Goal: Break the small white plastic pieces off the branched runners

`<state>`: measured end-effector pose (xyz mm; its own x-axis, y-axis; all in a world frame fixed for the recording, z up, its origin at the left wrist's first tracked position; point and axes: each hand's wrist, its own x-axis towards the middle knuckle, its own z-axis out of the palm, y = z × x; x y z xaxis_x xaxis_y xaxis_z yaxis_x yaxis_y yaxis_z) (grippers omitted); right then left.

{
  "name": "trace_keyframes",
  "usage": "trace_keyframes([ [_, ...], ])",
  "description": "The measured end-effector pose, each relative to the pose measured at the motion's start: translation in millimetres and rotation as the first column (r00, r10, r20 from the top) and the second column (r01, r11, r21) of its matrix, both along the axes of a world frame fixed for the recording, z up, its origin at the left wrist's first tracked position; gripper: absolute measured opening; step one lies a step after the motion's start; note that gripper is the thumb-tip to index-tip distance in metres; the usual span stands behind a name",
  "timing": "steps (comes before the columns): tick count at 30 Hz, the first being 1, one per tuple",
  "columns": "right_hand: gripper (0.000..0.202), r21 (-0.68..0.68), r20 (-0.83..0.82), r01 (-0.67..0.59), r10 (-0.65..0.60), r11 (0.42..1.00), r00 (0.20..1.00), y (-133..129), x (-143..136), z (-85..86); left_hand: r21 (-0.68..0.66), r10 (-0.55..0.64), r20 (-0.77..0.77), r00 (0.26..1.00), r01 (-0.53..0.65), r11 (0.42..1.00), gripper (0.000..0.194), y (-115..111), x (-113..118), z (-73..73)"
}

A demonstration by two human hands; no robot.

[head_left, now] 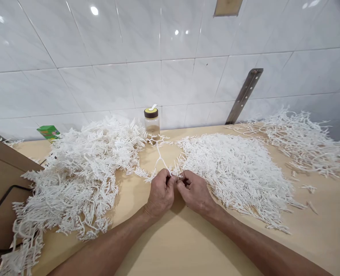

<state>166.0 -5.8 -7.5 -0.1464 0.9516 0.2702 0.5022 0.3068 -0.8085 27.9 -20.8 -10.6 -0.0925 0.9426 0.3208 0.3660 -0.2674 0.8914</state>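
My left hand [161, 193] is closed on a white branched plastic stem [159, 158], whose forked twigs reach away from me towards the jar. Close beside it, my right hand [195, 190] pinches at the near end of the same white piece, fingertips almost touching those of the left. Exactly what lies between the right fingertips is hidden. Left of my hands rises a tall heap of frilly white branched pieces [83, 168]. To their right spreads a flatter pile of short white sprigs [236, 172].
At the far right lies a heap of thin bare white stems [299, 140]. A jar [152, 124] with a brown and yellow lid stands near the tiled wall [109, 88]. A green box [49, 132], a metal strip [245, 96] and a brown panel [3, 165] are also around the table [175, 245].
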Motion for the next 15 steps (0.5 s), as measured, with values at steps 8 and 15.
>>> trace_keyframes([
  [8,0.017,0.129,-0.024,-0.002,0.005,0.992,1.000,1.4,-3.1,-3.1,0.010,0.014,0.045,0.999,-0.015,1.000,0.028,0.9,0.3,5.7],
  [15,0.014,-0.126,-0.061,-0.004,-0.003,0.992,0.998,10.8,4.8,1.4,0.116,-0.030,-0.004,1.000,0.030,0.993,0.022,-3.7,-3.2,10.8],
])
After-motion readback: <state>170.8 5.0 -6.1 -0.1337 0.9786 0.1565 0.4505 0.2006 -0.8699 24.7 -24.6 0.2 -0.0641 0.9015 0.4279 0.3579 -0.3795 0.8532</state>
